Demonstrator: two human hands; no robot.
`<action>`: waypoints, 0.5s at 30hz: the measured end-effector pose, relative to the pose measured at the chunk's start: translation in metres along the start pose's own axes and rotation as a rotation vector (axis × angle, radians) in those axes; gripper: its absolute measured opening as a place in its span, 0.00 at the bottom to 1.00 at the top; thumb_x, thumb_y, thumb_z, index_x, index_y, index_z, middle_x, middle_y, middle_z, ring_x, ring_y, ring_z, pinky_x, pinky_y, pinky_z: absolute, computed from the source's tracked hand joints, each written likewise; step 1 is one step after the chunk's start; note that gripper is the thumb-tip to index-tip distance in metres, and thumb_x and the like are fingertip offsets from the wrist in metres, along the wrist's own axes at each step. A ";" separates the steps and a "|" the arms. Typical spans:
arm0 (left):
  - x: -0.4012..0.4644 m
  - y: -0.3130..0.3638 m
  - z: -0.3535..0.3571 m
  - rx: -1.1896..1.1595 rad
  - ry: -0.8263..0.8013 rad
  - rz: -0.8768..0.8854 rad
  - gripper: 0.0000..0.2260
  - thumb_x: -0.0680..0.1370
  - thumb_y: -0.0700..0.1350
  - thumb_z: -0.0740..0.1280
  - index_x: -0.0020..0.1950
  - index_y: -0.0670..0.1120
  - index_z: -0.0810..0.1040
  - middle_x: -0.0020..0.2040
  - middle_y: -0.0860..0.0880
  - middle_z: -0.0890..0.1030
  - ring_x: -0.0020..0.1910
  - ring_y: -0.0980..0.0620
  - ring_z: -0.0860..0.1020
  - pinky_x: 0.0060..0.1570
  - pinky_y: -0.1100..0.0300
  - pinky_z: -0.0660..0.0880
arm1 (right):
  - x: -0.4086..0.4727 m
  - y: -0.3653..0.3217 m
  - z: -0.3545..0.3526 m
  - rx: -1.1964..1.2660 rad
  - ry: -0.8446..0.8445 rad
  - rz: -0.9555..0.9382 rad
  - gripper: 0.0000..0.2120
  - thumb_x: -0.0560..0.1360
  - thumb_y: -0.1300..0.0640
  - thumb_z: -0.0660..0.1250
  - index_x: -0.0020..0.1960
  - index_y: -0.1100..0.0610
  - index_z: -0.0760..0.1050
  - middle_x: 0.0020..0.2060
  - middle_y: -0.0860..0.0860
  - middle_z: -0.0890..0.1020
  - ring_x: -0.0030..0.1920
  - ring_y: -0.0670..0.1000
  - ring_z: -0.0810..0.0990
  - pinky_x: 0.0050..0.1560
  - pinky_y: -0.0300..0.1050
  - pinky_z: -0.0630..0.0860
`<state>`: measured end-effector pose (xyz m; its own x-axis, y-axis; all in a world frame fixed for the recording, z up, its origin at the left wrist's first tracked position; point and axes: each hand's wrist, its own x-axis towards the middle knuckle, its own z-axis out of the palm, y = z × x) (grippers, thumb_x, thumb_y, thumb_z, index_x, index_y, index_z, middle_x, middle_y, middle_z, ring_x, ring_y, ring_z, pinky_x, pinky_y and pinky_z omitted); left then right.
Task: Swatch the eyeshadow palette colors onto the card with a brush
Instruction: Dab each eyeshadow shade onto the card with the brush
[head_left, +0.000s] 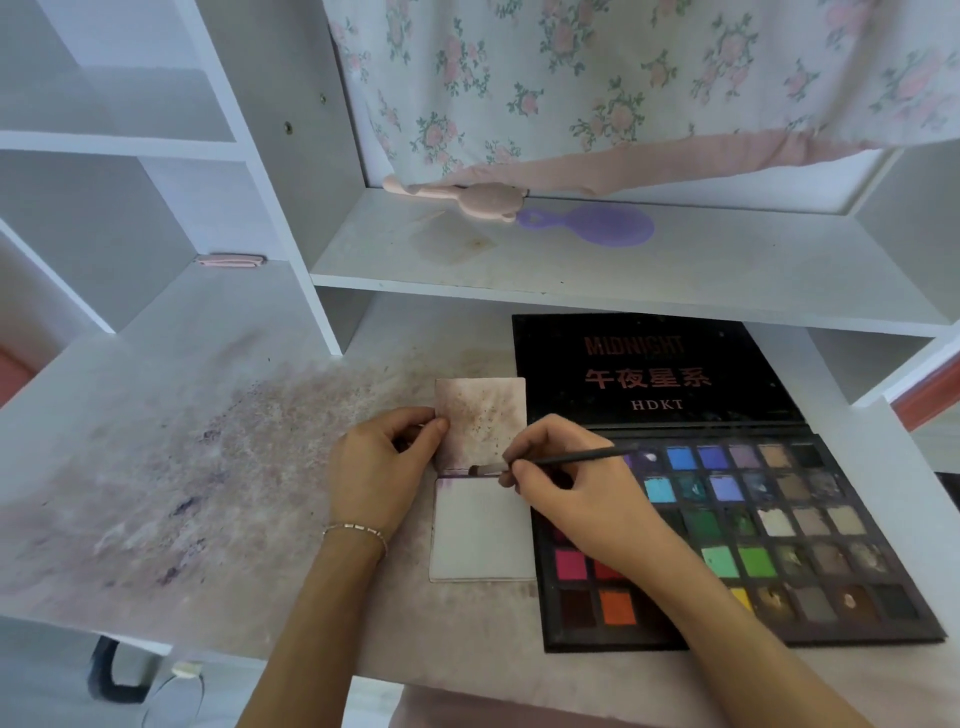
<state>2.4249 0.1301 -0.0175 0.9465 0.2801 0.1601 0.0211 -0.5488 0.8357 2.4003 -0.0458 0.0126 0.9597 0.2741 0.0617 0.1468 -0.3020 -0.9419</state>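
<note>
A folded white card (483, 530) lies open on the desk, its upper flap (480, 415) stained pinkish purple and its lower half mostly white with a purple streak along the top edge. My left hand (382, 467) pinches the left edge of the upper flap. My right hand (566, 488) grips a thin dark brush (571, 459), whose bristle tip touches the card at the fold. The open black eyeshadow palette (779, 519) with several coloured pans lies right of the card, partly under my right forearm.
The desk top (182, 467) is smeared with purple and pink powder on the left. A shelf (623, 270) above holds a purple hairbrush (597, 223) and a pink comb (457, 195). White cubby walls rise on the left; a floral cloth (623, 78) hangs behind.
</note>
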 end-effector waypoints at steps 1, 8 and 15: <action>0.000 0.000 0.000 -0.001 0.000 0.006 0.04 0.72 0.44 0.70 0.45 0.49 0.83 0.36 0.59 0.79 0.38 0.60 0.77 0.41 0.69 0.72 | 0.002 0.001 0.003 -0.011 0.002 0.001 0.06 0.72 0.60 0.64 0.40 0.50 0.74 0.38 0.50 0.82 0.42 0.50 0.80 0.43 0.43 0.78; 0.000 -0.002 -0.001 -0.023 -0.008 -0.007 0.04 0.72 0.46 0.69 0.45 0.51 0.83 0.37 0.61 0.79 0.40 0.61 0.78 0.41 0.67 0.74 | 0.005 0.006 0.008 -0.041 -0.041 -0.013 0.07 0.71 0.58 0.65 0.38 0.47 0.73 0.39 0.43 0.82 0.42 0.42 0.79 0.43 0.33 0.75; 0.001 -0.004 -0.001 -0.032 -0.017 -0.021 0.05 0.72 0.46 0.70 0.45 0.50 0.83 0.38 0.56 0.81 0.40 0.56 0.79 0.44 0.58 0.77 | 0.006 0.007 0.009 -0.043 -0.062 -0.002 0.07 0.71 0.60 0.65 0.39 0.48 0.73 0.39 0.42 0.83 0.43 0.40 0.80 0.42 0.29 0.74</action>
<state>2.4250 0.1332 -0.0196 0.9513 0.2776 0.1340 0.0305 -0.5173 0.8553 2.4050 -0.0378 0.0032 0.9430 0.3302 0.0422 0.1604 -0.3395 -0.9268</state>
